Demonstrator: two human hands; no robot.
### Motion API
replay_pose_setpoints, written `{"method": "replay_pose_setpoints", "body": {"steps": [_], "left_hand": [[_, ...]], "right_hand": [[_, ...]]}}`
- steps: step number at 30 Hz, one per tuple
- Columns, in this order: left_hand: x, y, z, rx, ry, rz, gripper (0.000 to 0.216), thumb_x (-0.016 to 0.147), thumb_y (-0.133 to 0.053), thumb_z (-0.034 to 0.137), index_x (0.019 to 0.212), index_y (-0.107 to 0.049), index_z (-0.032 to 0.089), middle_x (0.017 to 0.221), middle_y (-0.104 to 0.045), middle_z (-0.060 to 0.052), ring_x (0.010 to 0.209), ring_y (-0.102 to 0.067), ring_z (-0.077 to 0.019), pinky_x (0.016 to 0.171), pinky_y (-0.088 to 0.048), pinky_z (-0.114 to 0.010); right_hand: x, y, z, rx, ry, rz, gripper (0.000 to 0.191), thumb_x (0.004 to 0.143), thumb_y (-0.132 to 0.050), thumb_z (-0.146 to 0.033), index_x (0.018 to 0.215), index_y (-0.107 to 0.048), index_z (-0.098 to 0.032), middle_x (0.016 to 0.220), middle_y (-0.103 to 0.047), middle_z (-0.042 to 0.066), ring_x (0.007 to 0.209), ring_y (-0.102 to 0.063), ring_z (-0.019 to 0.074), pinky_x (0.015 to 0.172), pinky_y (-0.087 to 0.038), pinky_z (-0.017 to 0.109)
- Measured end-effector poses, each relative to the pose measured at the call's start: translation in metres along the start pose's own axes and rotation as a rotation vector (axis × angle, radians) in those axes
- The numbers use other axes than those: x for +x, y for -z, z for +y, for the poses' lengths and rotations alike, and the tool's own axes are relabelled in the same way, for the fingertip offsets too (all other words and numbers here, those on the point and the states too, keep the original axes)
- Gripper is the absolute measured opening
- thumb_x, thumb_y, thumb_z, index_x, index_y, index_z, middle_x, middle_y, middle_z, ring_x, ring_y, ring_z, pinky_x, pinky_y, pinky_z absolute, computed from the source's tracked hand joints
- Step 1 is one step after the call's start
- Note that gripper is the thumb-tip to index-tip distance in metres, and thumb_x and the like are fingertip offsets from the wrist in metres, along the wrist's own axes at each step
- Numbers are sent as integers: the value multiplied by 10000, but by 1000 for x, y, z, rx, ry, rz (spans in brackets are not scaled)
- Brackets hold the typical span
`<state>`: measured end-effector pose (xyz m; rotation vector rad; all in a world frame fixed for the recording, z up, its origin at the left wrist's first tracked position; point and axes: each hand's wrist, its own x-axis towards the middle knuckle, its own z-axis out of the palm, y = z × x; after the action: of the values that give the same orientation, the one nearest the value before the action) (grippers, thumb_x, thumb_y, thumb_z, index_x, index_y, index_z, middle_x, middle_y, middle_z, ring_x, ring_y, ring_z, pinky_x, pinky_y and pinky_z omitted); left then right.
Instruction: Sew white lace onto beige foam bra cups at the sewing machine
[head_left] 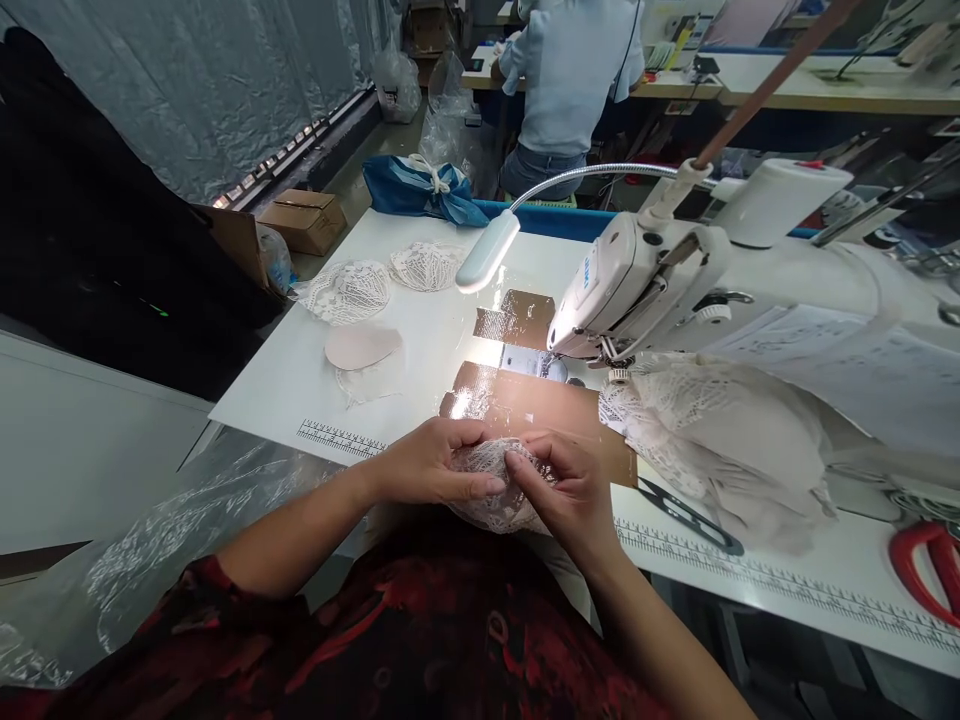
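A white lace bra cup [499, 500] is held between both hands at the front edge of the sewing table, close to my body. My left hand [442, 462] grips its left side, thumb on top and fingers partly hidden underneath. On the right side, my right hand [564, 490] pinches the lace with thumb and fingertips. Just beyond the hands lies a brown taped board [555, 408] in front of the sewing machine [622, 280]. The needle area is lit by a small lamp [489, 255].
Two lace cups [349, 290] and a beige cup pad [363, 346] lie on the left of the table. To the right are a pile of lace pieces [742, 430], black thread snips [690, 518] and red-handled scissors [926, 570]. Another person [574, 80] sits ahead.
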<state>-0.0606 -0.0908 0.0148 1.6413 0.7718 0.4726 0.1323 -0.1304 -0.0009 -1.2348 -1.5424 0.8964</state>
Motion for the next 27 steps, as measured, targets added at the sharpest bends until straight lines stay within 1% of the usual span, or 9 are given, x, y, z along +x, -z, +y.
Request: {"method": "replay_pose_setpoints", "body": {"steps": [4, 8, 10, 13, 15, 17, 21, 24, 27], "left_hand": [[4, 2, -1, -29, 24, 14, 289, 824, -635, 386, 949, -637, 126, 822, -582, -11, 751, -516, -133, 673, -409, -227], [11, 1, -5, -20, 44, 43, 249, 847, -591, 358, 858, -631, 112, 710, -514, 16, 658, -450, -102, 604, -365, -209], [14, 0, -6, -15, 43, 49, 236, 844, -588, 344, 811, -616, 112, 678, -479, 26, 637, -423, -94, 588, -345, -204], [19, -1, -5, -5, 29, 45, 221, 847, -587, 330, 799, -610, 115, 681, -475, 27, 641, -419, -91, 594, -341, -202], [21, -1, -4, -30, 24, 17, 209, 841, -606, 325, 808, -608, 119, 688, -472, 28, 648, -416, -88, 595, -334, -199], [23, 1, -4, -139, 39, -49, 210, 822, -642, 329, 836, -601, 124, 704, -478, 29, 653, -420, -84, 594, -334, -196], [26, 5, -6, -377, 118, -145, 252, 812, -670, 357, 892, -622, 122, 732, -528, 16, 640, -443, -75, 589, -349, -190], [29, 3, -6, -438, 151, -115, 284, 786, -701, 378, 813, -651, 100, 674, -538, 8, 601, -442, -71, 560, -344, -189], [34, -8, -8, -563, 180, -49, 316, 724, -755, 384, 715, -626, 96, 632, -540, 8, 560, -453, -66, 529, -350, -185]], "right_hand": [[2, 0, -2, -43, -18, -2, 232, 811, -645, -291, 592, -610, -222, 693, -666, 17, 651, -608, 161, 624, -469, 294], [2, 1, 4, -51, -63, 0, 211, 810, -650, -317, 631, -621, -208, 675, -673, 16, 614, -597, 146, 589, -462, 273], [3, 3, 8, -8, -122, -5, 175, 794, -672, -346, 708, -639, -197, 672, -662, 8, 598, -582, 135, 563, -455, 255], [7, 8, 13, 131, -253, -80, 251, 767, -700, -404, 880, -658, -185, 708, -658, 5, 620, -579, 134, 558, -457, 244], [9, 11, 13, 187, -304, -147, 262, 762, -700, -425, 835, -664, -176, 697, -646, 5, 610, -557, 127, 550, -443, 239], [11, 15, 10, 207, -314, -167, 258, 760, -700, -424, 726, -653, -172, 660, -620, -2, 585, -520, 114, 532, -415, 232], [12, 21, 4, 271, -300, -174, 223, 747, -719, -387, 712, -654, -177, 634, -593, -20, 567, -477, 96, 522, -379, 219], [11, 23, 4, 344, -331, -188, 219, 728, -740, -373, 695, -647, -177, 613, -568, -30, 552, -450, 84, 511, -352, 210], [12, 20, 10, 447, -394, -168, 249, 697, -763, -392, 681, -639, -176, 600, -549, -38, 546, -438, 80, 509, -342, 209]]}}
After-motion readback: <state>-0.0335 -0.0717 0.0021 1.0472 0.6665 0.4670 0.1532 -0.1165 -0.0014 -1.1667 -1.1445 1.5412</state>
